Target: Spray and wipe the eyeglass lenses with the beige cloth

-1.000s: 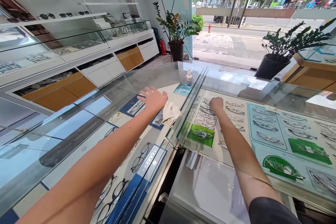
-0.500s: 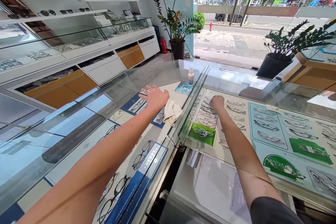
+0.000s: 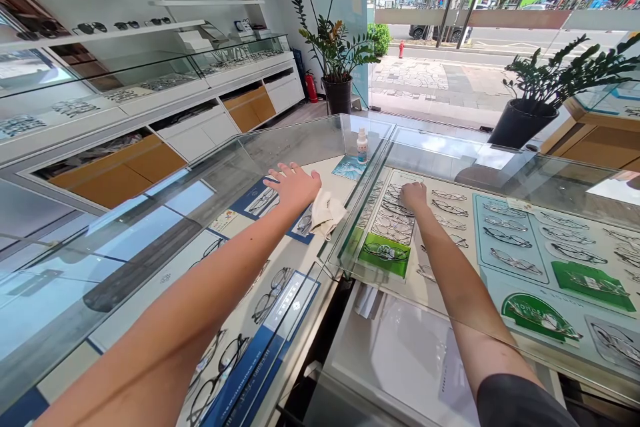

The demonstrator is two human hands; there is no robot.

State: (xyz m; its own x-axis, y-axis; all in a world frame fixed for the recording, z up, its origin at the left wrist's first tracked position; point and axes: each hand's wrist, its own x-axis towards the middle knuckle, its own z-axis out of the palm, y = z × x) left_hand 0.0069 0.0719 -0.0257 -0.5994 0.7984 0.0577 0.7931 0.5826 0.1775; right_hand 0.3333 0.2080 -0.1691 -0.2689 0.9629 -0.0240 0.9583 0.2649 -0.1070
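Observation:
My left hand (image 3: 294, 187) is spread with its fingers apart over the glass display counter (image 3: 280, 145). A crumpled off-white cloth (image 3: 327, 213) lies right beside its thumb. Under the glass near this hand are eyeglasses (image 3: 264, 201) on dark blue cards. My right hand (image 3: 414, 197) is closed, fingers curled down at a white card with rows of eyeglasses (image 3: 394, 221). Whatever its fingers hold, if anything, is hidden. Close to that card sits a green card (image 3: 384, 259) with one pair of glasses.
A small white bottle (image 3: 362, 145) stands by a light blue card (image 3: 350, 167). An open drawer (image 3: 400, 353) is below the right case. More glasses lie on a pale blue tray (image 3: 483, 233) at right. Beyond are potted plants (image 3: 338, 90) and a wall showcase (image 3: 200, 83).
Both hands stay almost exactly where they were. The whole view has shifted very slightly.

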